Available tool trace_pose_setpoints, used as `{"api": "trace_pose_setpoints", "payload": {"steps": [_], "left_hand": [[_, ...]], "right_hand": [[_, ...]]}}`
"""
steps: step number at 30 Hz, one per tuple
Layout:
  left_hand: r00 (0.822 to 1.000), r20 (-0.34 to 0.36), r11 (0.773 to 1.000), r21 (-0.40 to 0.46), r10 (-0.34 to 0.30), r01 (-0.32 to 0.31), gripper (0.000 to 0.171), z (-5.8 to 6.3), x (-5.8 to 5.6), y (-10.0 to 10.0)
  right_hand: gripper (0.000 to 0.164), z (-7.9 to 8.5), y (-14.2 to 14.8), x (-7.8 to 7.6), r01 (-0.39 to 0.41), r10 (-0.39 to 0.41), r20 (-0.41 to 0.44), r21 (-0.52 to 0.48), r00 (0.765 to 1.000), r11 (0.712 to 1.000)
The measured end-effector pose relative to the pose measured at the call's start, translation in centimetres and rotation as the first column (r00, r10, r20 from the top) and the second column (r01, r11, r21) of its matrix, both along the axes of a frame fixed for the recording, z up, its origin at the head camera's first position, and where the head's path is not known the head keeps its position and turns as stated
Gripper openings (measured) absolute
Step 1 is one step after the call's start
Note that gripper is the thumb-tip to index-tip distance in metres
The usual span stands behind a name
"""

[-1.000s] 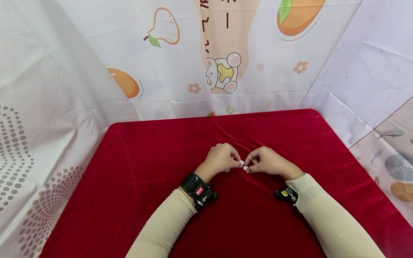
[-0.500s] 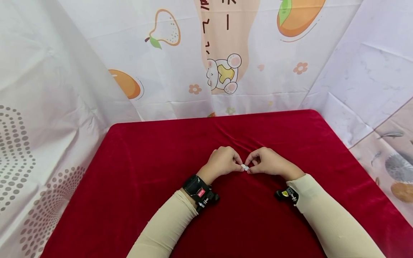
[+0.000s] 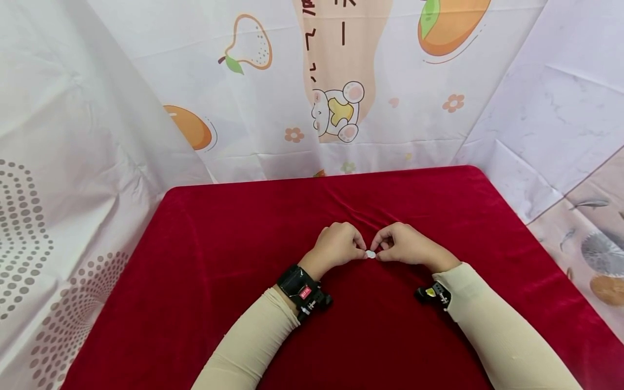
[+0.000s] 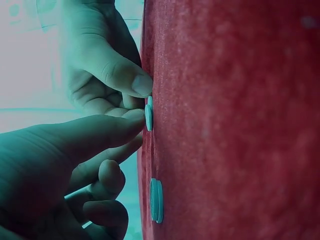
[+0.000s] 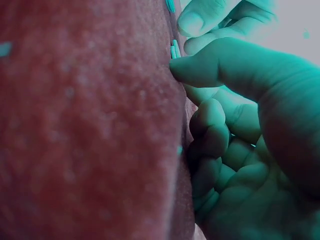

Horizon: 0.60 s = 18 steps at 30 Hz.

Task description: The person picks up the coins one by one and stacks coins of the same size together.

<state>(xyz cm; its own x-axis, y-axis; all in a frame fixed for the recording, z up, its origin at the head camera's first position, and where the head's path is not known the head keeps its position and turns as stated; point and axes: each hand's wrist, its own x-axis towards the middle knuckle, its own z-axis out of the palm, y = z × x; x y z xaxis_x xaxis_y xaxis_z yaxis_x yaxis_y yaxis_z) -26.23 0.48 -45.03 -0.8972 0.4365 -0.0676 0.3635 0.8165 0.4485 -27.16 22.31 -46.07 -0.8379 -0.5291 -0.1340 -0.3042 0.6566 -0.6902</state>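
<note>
Small thin white discs (image 3: 370,254) lie between the fingertips of both hands near the middle of the red cloth. Seen edge-on in the left wrist view, two discs (image 4: 149,116) overlap almost face to face. My left hand (image 3: 336,246) pinches them from the left, its thumb tip at the nearer disc. From the other side my right hand (image 3: 405,245) pinches at the same discs, thumb and index finger bent. Its remaining fingers curl inward in the right wrist view. Another pair of discs (image 4: 156,200) rests on the cloth below my left hand.
A red velvet cloth (image 3: 244,238) covers the table, with a few wrinkles behind the hands. White printed curtains (image 3: 263,119) hang at the back and sides. In the right wrist view a small pale piece (image 5: 5,49) shows at the left edge.
My left hand has moved slightly toward me and to the right, bringing its disc onto the one at my right hand. The two discs, apart earlier, now overlap. My right hand has barely moved.
</note>
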Motion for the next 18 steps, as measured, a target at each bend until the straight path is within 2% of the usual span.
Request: {"api": "trace_pose_setpoints", "payload": {"steps": [11,18], "left_hand": [[0.999,0.046,0.999,-0.032,-0.006,0.008,0.009,-0.02,0.11,0.1],[0.999,0.041,0.999,-0.042,-0.006,0.008,0.008,-0.04,0.14,0.16]], "right_hand": [[0.018,-0.08,0.0,-0.07,0.001,-0.001,0.011,-0.006,1.0,1.0],[0.016,-0.1,0.0,-0.04,-0.009,0.009,0.01,-0.007,1.0,1.0]]}}
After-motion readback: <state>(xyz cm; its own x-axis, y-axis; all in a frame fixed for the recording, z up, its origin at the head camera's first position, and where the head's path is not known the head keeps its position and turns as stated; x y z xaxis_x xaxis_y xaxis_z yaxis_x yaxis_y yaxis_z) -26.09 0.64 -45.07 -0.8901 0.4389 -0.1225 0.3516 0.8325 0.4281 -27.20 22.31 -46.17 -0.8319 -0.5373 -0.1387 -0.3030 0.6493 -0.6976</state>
